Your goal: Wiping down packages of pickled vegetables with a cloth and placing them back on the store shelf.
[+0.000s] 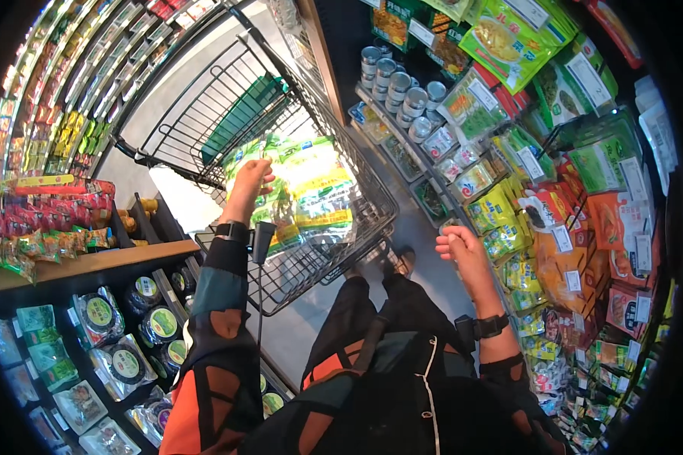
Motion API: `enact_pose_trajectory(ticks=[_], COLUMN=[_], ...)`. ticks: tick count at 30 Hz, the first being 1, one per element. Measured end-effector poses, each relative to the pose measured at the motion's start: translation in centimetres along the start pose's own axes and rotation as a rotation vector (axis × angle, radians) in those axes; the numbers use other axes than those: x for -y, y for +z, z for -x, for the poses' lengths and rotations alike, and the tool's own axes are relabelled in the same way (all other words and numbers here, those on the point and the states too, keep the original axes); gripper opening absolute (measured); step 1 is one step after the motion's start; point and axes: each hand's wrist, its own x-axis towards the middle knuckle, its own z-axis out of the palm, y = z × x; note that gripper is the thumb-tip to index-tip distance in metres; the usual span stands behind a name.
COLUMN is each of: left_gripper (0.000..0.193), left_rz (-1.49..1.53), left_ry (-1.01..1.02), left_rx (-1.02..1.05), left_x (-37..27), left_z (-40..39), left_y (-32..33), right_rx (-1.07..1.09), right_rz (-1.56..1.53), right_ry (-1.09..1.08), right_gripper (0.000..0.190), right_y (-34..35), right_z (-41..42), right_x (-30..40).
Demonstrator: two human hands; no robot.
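My left hand [253, 181] is over a black wire shopping cart [370, 227], its fingers curled at the upper edge of green and yellow plastic packages [319, 182]. Glare washes out part of the packages, and whether the fingers grip one cannot be told. My right hand [461, 250] is outside the cart, to its right, beside a refrigerated shelf with small yellow packets [503, 239]. Its fingers are curled in and nothing shows in them. Both wrists wear black bands.
A green panel [242, 116] is at the cart's far end. Small cans [398, 85] and hanging food bags [558, 256] line the right shelf. Round packaged foods [126, 364] fill the lower left case, below a wooden ledge [91, 264]. Snack racks [74, 85] rise at the upper left.
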Motion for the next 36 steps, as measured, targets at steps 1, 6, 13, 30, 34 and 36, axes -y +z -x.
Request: enact_pose_trajectory(ticks=[1, 6, 13, 30, 34, 36], left_gripper=[0.041, 0.039, 0.033, 0.024, 0.021, 0.021], left_rz=[-0.008, 0.062, 0.095, 0.259, 0.309, 0.351], left_ry=[-0.022, -0.058, -0.073, 0.322, 0.371, 0.390], left_rx=[0.011, 0.052, 0.078, 0.012, -0.021, -0.015], left_x=[0.6, 3.7, 3.7, -1.6, -3.5, -5.1], left_z=[-0.4, -3.8, -6.3, 4.0, 7.8, 9.9], left_y=[0.6, 1.1, 3.0, 0.6, -1.2, -1.1], right_rx=[-0.007, -0.047, -0.071, 0.118, 0.177, 0.199], right_rz=[0.012, 0.011, -0.167, -0.043, -0.089, -0.086], right_ry=[-0.004, 0.011, 0.006, -0.245, -0.298, -0.318], right_gripper=[0.028, 0.028, 0.028, 0.031, 0.038, 0.041], right_y=[0.3, 1.6, 3.4, 12.1, 13.1, 13.3], right_z=[0.1, 0.9, 1.3, -1.0, -1.6, -1.6], right_x=[0.1, 0.6, 3.1, 11.6, 12.8, 13.2])
